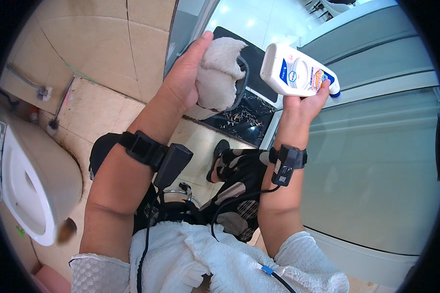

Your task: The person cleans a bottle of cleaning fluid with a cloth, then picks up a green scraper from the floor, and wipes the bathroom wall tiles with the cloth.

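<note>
My left hand (183,78) grips a folded greyish-white cloth (220,78), thumb along its upper edge and the other fingers hidden behind it. Beneath the cloth shows the dark rim of a bin or bucket (245,75), apparently standing on the floor. In my right hand (306,106) is a white plastic cleaner bottle (295,71) bearing a printed label. The bottle lies tilted across the palm, its base toward upper left and its blue cap (336,95) toward lower right. Black straps with small devices sit on both forearms.
A white toilet (29,197) stands at the left, seat lid raised. Two toilet brushes (53,126) are near the tiled wall (95,44). Sliding glass panels (370,164) fill the right. A black mat (234,34) lies by the doorway, beyond a black marbled threshold (238,117).
</note>
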The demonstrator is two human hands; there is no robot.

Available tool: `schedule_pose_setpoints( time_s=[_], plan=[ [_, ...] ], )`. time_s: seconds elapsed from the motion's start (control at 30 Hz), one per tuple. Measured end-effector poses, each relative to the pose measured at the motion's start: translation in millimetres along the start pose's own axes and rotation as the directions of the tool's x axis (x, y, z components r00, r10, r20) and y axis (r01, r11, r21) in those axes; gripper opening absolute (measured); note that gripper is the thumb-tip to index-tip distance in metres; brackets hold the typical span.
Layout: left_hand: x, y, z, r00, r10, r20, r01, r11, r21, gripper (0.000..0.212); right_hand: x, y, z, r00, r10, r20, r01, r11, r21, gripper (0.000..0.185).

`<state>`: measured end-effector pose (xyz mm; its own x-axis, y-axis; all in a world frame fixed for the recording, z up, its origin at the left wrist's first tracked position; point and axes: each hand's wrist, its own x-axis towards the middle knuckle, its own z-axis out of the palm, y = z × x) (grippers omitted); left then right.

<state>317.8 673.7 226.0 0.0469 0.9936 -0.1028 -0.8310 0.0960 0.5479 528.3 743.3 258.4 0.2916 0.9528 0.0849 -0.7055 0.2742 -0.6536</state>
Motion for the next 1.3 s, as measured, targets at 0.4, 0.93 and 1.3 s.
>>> schedule_pose_setpoints(
  time_s=[0.4, 0.93, 1.3],
  plan=[
    [1, -50, 8, 0.911, 0.411, 0.046, -0.391, 0.819, 0.421, 0.026, -28, 16, 21, 0.963, -0.263, 0.067, 0.268, 0.959, -0.090, 0.043],
    [20, -38, -2, 0.878, 0.477, -0.037, -0.380, 0.743, 0.550, 0.041, -42, 21, 30, 0.968, -0.243, 0.062, 0.250, 0.957, -0.151, 0.040],
    [23, -20, 9, 0.919, 0.388, -0.067, -0.326, 0.845, 0.424, 0.058, -2, 14, 3, 0.994, 0.017, -0.108, -0.002, 0.991, 0.131, 0.045]
  ],
)
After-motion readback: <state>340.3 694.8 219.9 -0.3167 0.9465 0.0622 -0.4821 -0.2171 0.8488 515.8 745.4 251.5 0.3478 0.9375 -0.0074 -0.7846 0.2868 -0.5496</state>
